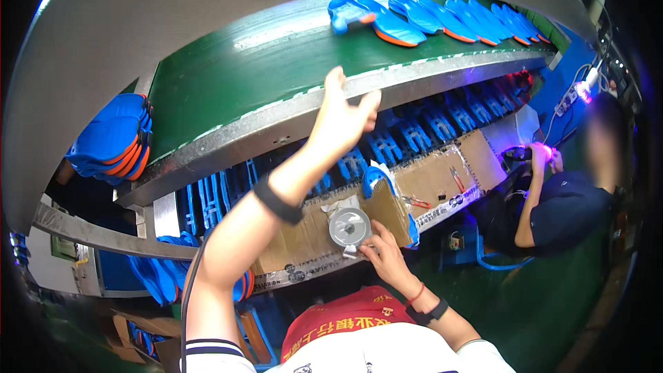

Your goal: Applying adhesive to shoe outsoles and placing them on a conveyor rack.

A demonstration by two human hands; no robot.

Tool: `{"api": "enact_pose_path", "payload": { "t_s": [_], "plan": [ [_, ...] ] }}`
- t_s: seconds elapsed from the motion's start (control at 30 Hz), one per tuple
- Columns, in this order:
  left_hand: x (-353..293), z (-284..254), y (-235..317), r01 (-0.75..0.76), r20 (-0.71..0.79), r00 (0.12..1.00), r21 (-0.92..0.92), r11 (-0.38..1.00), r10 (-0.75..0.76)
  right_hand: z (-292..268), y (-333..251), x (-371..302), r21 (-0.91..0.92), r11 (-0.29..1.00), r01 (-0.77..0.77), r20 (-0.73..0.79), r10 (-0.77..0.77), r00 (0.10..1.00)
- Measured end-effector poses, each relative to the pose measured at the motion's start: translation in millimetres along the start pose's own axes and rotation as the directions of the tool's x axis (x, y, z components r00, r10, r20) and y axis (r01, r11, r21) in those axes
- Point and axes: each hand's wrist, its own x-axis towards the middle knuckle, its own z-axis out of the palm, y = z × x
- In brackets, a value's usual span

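Observation:
My left hand (343, 112) reaches over the metal edge of the green conveyor belt (228, 69), its fingers apart and nothing in them. Beyond it, a blurred blue insole (347, 15) with an orange patch lies on the belt, apart from the hand. A round grey cup (349, 226) stands on the cardboard-covered bench (290, 252). My right hand (387, 255) is closed at the cup's right side, thumb and fingertips against its edge. Beside the thumb is a small white piece (350, 251), its kind unclear.
Several blue and orange insoles (442, 17) line the belt's far right. Another insole stack (114, 138) is at left. Blue racks (414, 135) stand under the belt edge. Pliers (416, 202) lie on the cardboard. A co-worker (563, 207) sits at right near a purple light.

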Motion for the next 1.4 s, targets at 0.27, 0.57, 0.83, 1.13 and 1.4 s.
{"api": "enact_pose_path", "payload": {
  "t_s": [0.27, 0.57, 0.83, 1.13, 1.4],
  "plan": [
    [-197, -90, -125, 0.084, -0.328, 0.943, 0.052, 0.995, -0.063, 19, 45, 11, -0.034, 0.992, -0.122, 0.008, 0.122, 0.992],
    [-373, -203, -210, 0.608, -0.796, 0.593, 0.545, 0.577, 0.127, 4, 36, 20, -0.007, 0.979, -0.205, 0.032, 0.205, 0.978],
    [-426, -272, -271, 0.542, -0.674, 0.602, -0.049, 0.839, -0.428, 17, 40, 19, -0.01, 0.98, -0.201, 0.141, 0.2, 0.97],
    [-355, -246, -265, 0.582, -0.393, 0.712, -0.132, 0.802, -0.582, 28, 37, 14, 0.029, 0.988, -0.154, 0.137, 0.149, 0.979],
    [-283, -145, -303, 0.457, -0.262, 0.84, -0.127, 0.88, -0.474, 43, 25, 27, -0.378, 0.925, 0.031, 0.126, 0.018, 0.992]
  ]
}}
